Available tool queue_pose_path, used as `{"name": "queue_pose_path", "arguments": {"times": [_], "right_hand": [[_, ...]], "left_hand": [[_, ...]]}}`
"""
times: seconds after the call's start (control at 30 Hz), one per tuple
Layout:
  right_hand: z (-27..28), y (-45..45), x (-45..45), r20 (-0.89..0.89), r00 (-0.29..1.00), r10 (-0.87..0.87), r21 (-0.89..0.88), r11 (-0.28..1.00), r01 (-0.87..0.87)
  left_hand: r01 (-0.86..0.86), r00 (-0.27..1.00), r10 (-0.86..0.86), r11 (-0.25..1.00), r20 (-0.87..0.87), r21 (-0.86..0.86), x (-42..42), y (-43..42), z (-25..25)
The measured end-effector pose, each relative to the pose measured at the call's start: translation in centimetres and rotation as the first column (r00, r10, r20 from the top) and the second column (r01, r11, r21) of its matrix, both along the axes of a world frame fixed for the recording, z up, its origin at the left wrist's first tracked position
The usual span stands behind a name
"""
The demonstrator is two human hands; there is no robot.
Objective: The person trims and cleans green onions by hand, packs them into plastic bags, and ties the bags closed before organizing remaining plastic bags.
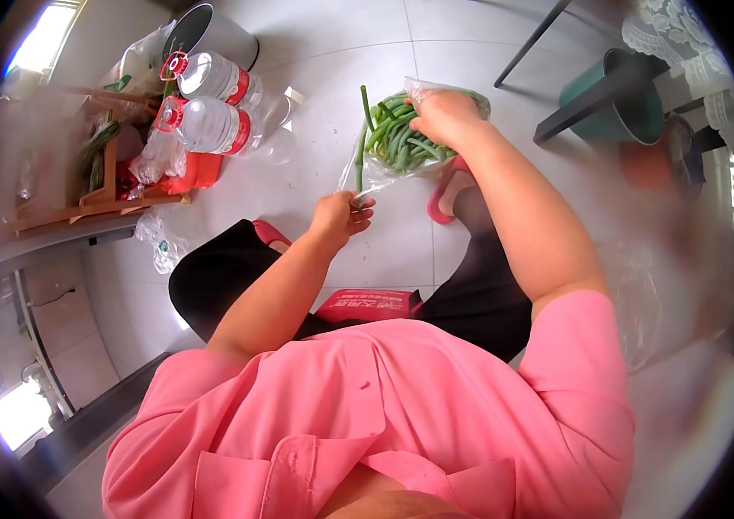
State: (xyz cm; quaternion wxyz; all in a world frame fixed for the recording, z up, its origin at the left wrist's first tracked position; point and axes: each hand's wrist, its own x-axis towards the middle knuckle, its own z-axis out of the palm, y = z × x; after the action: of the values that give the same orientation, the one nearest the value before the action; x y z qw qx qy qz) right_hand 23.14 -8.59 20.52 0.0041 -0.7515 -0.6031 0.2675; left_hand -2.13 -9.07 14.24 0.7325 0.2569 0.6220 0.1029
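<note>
A clear plastic bag (378,179) full of cut green stalks (401,141), which look like garlic scapes, lies on the tiled floor in front of my feet. My left hand (341,218) is closed on the near left edge of the bag, fingers curled around the film. One longer stalk (360,160) stands out along the bag's left side, its lower end close to my left fingers. My right hand (446,117) reaches over the far right part of the bag, with fingers bent onto the film beside the stalks. Its fingertips are partly hidden.
Two large water bottles (220,125) with red caps stand at the left, near a grey bin (211,39) and a wooden rack (99,203). A green bucket (613,104) sits at the right behind dark table legs. A red printed box or bag (369,304) lies between my legs.
</note>
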Motion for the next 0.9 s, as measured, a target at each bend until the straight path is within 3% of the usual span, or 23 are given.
{"name": "queue_pose_path", "arguments": {"times": [0.1, 0.13, 0.2, 0.27, 0.3, 0.33, 0.4, 0.43, 0.47, 0.57, 0.67, 0.8, 0.87, 0.9], "right_hand": [[-0.1, 0.1, 0.0, -0.003, 1.0, -0.011, 0.026, 1.0, 0.011], [-0.3, 0.2, -0.1, 0.014, 1.0, -0.005, 0.019, 1.0, 0.005], [-0.2, 0.2, -0.5, 0.031, 1.0, 0.001, 0.015, 1.0, -0.002], [1.0, 0.0, -1.0, 0.014, 1.0, 0.027, -0.002, 1.0, -0.027], [1.4, 0.1, -1.4, 0.019, 0.999, 0.028, 0.001, 1.0, -0.028], [1.8, 0.1, -1.7, -0.033, 0.999, -0.014, 0.007, 1.0, 0.015], [3.3, -0.2, -2.0, -0.08, 0.995, -0.062, 0.009, 0.998, 0.063], [4.9, -0.4, -2.3, -0.131, 0.988, -0.077, -0.068, 0.995, 0.069], [5.8, -0.5, -2.4, -0.181, 0.979, -0.095, -0.143, 0.987, 0.069], [4.4, -0.5, -2.2, -0.131, 0.991, -0.02, -0.017, 1.0, 0.018], [2.7, -0.3, -1.6, -0.087, 0.995, 0.04, 0.025, 0.999, -0.037], [1.3, -0.1, -0.8, -0.001, 0.997, 0.071, 0.043, 0.997, -0.071], [0.7, -0.3, -0.2, 0.016, 0.998, 0.056, 0.049, 0.997, -0.056], [0.7, -0.5, 0.0, 0.031, 0.999, 0.042, 0.055, 0.998, -0.044]], "left_hand": [[0.113, 0.989, -0.119, 0.99, 0.083, 0.08, -0.2, 0.2, -1.8], [0.084, 0.993, -0.104, 0.954, 0.054, 0.288, 0.1, 0.1, -2.0], [0.057, 0.996, -0.081, 0.872, 0.028, 0.486, 0.9, 0.0, -1.3], [0.107, 0.983, -0.04, 0.921, -0.181, 0.375, 4.0, -0.1, 4.8], [0.222, 0.959, -0.121, 0.882, -0.254, 0.417, 4.3, 0.1, 5.0], [0.221, 0.961, -0.122, 0.88, -0.249, 0.42, 4.7, 0.1, 4.6], [0.386, 0.921, -0.174, 0.506, -0.348, 0.771, 5.5, 0.2, 3.5], [0.392, 0.92, -0.191, 0.448, -0.343, 0.803, 5.9, 0.4, 3.5], [0.392, 0.92, -0.191, 0.447, -0.342, 0.804, 6.1, 0.4, 3.6], [0.452, 0.892, -0.251, 0.525, -0.376, 0.721, 7.3, 0.2, 5.3], [0.208, 0.956, -0.294, 0.668, -0.003, 0.714, 8.1, -0.1, 5.2], [0.273, 0.934, -0.35, 0.561, -0.075, 0.781, 7.7, 1.3, 4.3], [0.379, 0.911, -0.344, 0.487, -0.226, 0.787, 6.3, 2.4, 4.9], [0.204, 0.96, -0.27, 0.503, -0.071, 0.84, 5.8, 2.6, 5.0]]}}
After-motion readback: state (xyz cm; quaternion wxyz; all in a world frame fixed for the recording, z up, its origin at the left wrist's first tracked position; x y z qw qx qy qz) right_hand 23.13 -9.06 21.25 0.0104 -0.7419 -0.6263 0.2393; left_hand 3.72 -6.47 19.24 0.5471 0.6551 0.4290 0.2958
